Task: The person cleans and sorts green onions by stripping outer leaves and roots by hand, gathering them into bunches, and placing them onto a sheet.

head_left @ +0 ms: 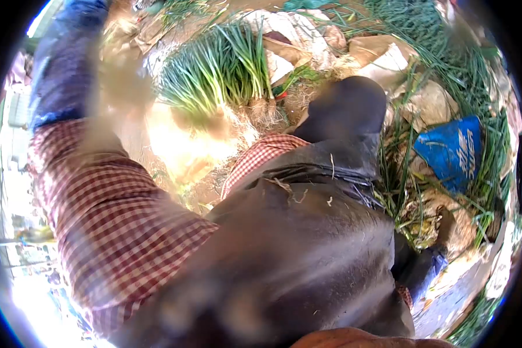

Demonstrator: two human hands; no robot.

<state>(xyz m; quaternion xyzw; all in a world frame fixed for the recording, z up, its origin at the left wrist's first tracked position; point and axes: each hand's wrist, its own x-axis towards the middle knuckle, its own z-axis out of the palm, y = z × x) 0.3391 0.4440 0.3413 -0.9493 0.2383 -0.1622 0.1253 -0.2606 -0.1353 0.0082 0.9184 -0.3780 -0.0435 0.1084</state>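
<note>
Along the left side runs my left arm in a red-and-white checked sleeve [122, 226], with a shiny blue sleeve cover [64, 69] over the forearm. The cover runs out of the frame at the top left, so my left hand is out of sight. My right hand cannot be made out. A bunch of green onions [214, 72] with pale roots lies on the ground ahead, to the right of the forearm. A dark, wet-looking apron [296, 243] covers my lap. At the bottom edge shows a blurred skin-coloured shape [365, 339] that I cannot identify.
A large heap of green onions [429, 52] fills the upper right. A blue plastic piece with white lettering [449, 151] lies among loose leaves and brown sacking [438, 107]. A dark rounded shape [348, 107], perhaps a boot, sticks out beyond the apron. Bright glare washes out the ground near the roots.
</note>
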